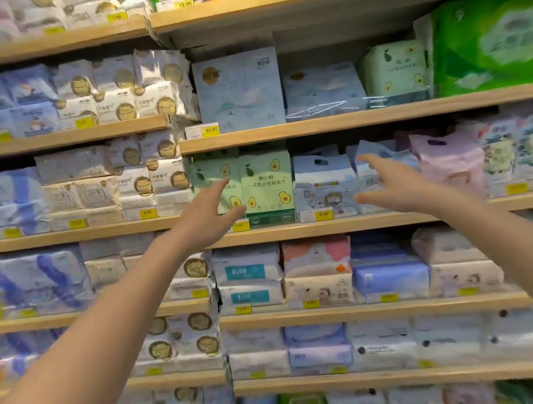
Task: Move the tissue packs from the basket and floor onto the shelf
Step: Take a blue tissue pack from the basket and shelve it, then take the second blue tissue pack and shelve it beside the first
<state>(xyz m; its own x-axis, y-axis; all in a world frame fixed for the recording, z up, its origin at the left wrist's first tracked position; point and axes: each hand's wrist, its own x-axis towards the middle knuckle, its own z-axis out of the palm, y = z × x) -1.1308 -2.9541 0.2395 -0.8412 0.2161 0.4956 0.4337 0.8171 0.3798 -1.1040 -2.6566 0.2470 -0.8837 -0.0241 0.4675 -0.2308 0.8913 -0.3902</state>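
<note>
My left hand (207,211) is spread, fingers straight and thumb out, holding nothing; it reaches in front of the leftmost green avocado pack (214,178), though I cannot tell if the fingertips touch it. My right hand (391,185) is spread and empty too, held up before a pale blue pack (372,157). Between my hands stand a second avocado pack (268,184) and a blue-and-white cartoon pack (323,184), both upright on the shelf board (379,220). I judge that I am at the shelf end of the job, either squaring up this row or sizing a place, not carrying anything. The basket and the floor are out of view below me, so the tissue packs waiting there cannot be seen. The next move, as I judge it, calls for bending down for another pack and bringing it up with both hands. Room is tight: this row is packed side by side through to the pink pack (446,161), and the upper board (366,117) sits close above the tops, so a new pack would have to go in level and low. The price tag (323,214) on the front lip could catch.
</note>
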